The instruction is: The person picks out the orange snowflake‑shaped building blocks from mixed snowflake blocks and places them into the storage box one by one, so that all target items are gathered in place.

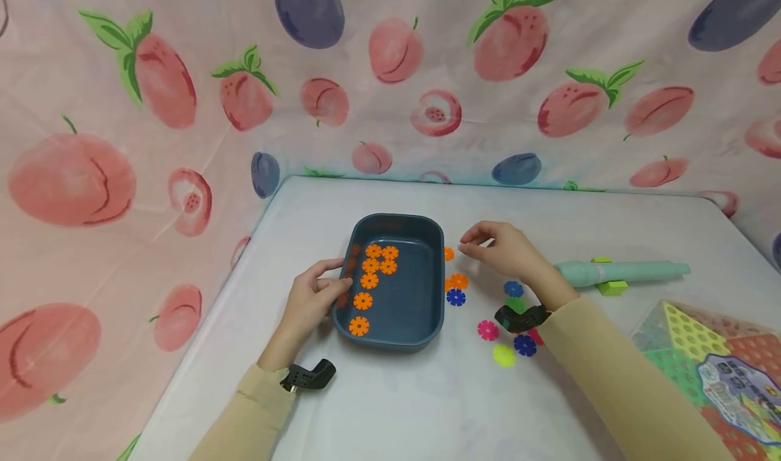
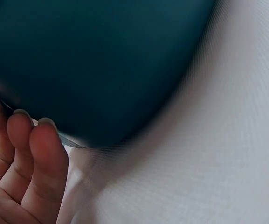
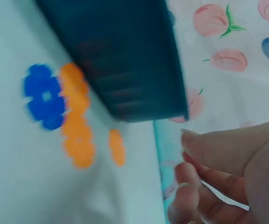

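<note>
A dark blue-grey rectangular bin [image 1: 415, 312] stands on the white table, with several orange notched plastic discs [image 1: 369, 281] lying along its left half. My left hand [image 1: 314, 298] holds the bin's left wall, thumb at the rim and fingertips [image 2: 48, 144] against the outside. To the right of the bin, my right hand [image 1: 503, 247] hovers with loosely bent fingers; in the right wrist view, thumb and fingers stand apart with nothing visible between them. Nearest to it is an orange disc [image 1: 449, 253] beside the bin. More orange discs [image 1: 459, 281] and a blue disc [image 1: 455, 297] lie by the bin's wall.
Pink, yellow, blue and green discs [image 1: 504, 355] are scattered under and near my right forearm. Farther right lie a pale green tapered object [image 1: 628, 272] with lime-green blocks [image 1: 612, 288] and a colourful labelled package [image 1: 714, 359]. A fruit-print cloth [image 1: 366, 54] rises behind and at the left.
</note>
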